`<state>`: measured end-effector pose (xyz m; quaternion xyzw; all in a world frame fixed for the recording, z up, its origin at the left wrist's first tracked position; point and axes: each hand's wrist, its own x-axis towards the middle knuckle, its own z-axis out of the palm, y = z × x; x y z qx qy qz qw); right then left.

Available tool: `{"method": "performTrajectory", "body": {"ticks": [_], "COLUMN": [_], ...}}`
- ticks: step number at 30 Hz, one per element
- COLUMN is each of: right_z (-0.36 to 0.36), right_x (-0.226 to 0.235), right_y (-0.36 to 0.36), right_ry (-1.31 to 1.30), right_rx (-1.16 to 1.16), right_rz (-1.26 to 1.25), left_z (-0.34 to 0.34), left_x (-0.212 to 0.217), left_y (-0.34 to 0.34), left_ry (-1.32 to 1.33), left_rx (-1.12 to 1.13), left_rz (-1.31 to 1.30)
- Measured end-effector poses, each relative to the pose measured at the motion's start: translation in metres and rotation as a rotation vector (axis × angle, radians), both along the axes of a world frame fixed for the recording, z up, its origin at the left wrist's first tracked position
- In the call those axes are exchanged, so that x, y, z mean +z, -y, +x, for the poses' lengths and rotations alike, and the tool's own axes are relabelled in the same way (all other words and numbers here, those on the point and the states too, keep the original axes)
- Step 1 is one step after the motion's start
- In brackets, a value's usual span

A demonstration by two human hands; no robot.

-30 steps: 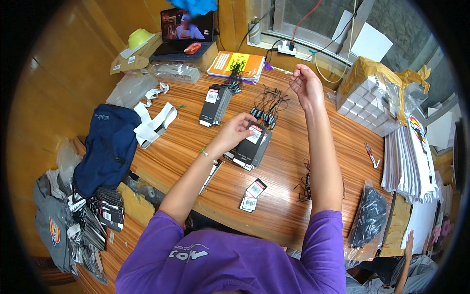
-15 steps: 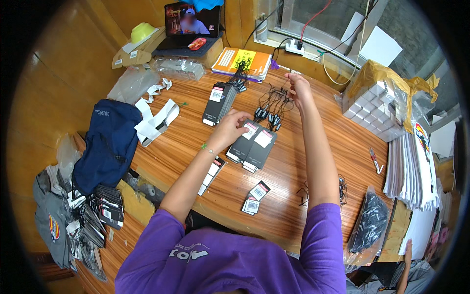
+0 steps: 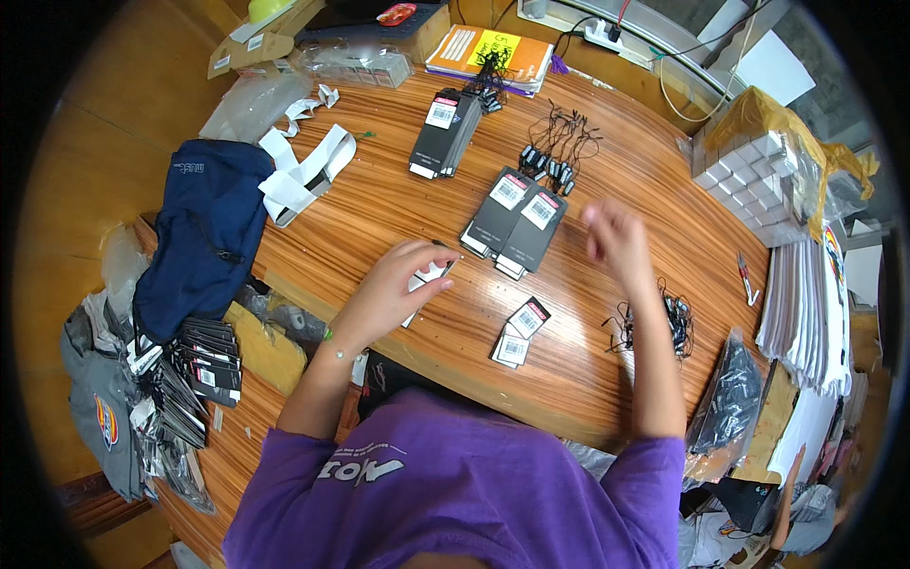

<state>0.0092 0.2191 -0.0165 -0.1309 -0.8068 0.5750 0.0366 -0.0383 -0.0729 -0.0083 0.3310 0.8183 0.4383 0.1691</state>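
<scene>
My left hand [image 3: 393, 284] is over a white-panelled strip of sticker labels [image 3: 417, 282] near the table's front edge. Its thumb and forefinger are apart, with part of the strip showing between them; whether they touch it I cannot tell. To the right of two side-by-side stacks of dark grey hang tags [image 3: 517, 223], my right hand [image 3: 621, 237] hovers with fingers bent and smeared by motion. Black strings [image 3: 566, 133] with small clips fan out from the far end of those stacks. Closer to me lie small black-and-white labels [image 3: 519, 332].
Another hang tag stack [image 3: 441, 137] stands farther back, before orange notebooks [image 3: 474, 47]. A navy pouch [image 3: 209, 237] and white paper strips [image 3: 308, 171] lie left. Right are black strings [image 3: 678, 322], a small cutter [image 3: 747, 278], a taped carton [image 3: 754, 171] and a bagged black bundle [image 3: 730, 403].
My left hand has left the tag stacks and come nearer, to the label strip. My right hand has dropped from the strings' far ends to beside the stacks. The view has tilted down.
</scene>
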Motion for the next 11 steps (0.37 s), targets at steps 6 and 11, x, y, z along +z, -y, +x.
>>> {"method": "performTrajectory", "body": {"ticks": [6, 11], "right_z": [0.101, 0.133], "right_x": [-0.019, -0.035], "right_y": [0.045, 0.047], "right_ry": [0.013, -0.103], "right_rx": [-0.128, -0.263], "right_rz": [-0.08, -0.223], "left_z": [-0.054, -0.124], "left_x": [0.004, -0.02], "left_y": [0.05, 0.09], "left_ry": [-0.497, -0.253], "left_rx": [0.35, 0.262], "left_rz": [0.098, -0.129]}}
